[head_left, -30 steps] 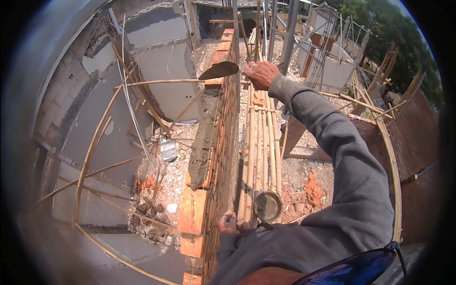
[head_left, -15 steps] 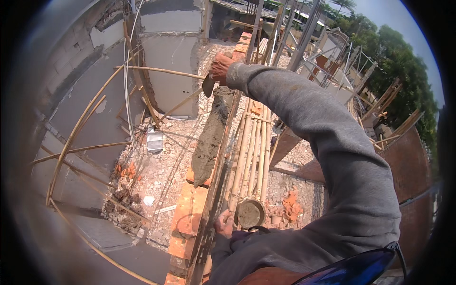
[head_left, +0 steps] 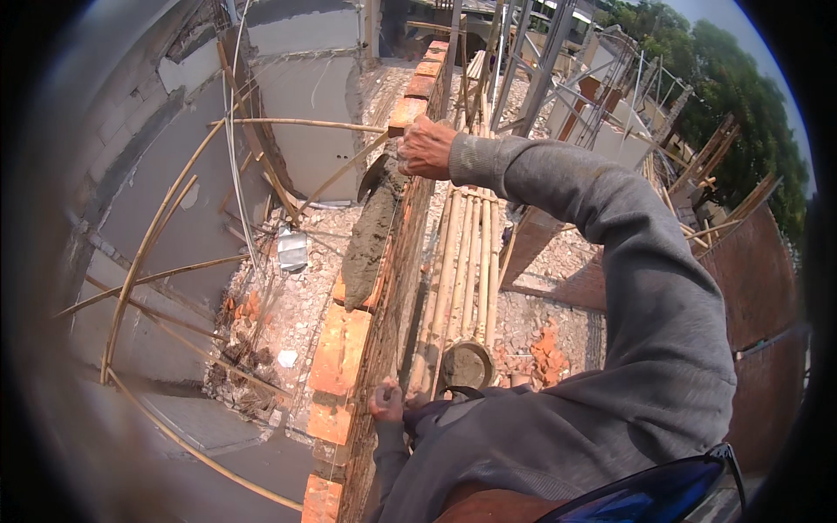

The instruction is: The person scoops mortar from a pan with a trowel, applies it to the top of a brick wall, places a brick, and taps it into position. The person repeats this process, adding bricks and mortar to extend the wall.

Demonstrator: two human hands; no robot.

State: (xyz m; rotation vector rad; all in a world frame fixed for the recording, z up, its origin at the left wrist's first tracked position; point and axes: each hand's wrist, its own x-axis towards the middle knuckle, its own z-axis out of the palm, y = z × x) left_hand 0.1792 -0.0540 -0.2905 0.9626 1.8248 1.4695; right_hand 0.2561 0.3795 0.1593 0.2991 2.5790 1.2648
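My right hand (head_left: 425, 148) is closed round a trowel whose handle is hidden in the fist. The trowel's dark blade (head_left: 373, 178) is tilted on edge at the far end of a long strip of wet grey mortar (head_left: 370, 248). That strip lies along the top of an orange brick wall (head_left: 340, 349). Beside the wall's right face, nearer my body, my left hand (head_left: 386, 401) has its fingers curled; anything in them is too small to make out. A thin string runs along the wall near the mortar.
Right of the wall lie bamboo poles (head_left: 462, 270) tied as a platform, with a round bucket of mortar (head_left: 466, 364) at their near end. Rubble (head_left: 288, 331) covers the ground below on the left. Bent bamboo poles (head_left: 139, 244) stand against a grey wall (head_left: 192, 174).
My right hand and trowel have come nearer along the mortar, and the blade has turned. The left hand has shifted left toward the wall. More bricks show at the far end.
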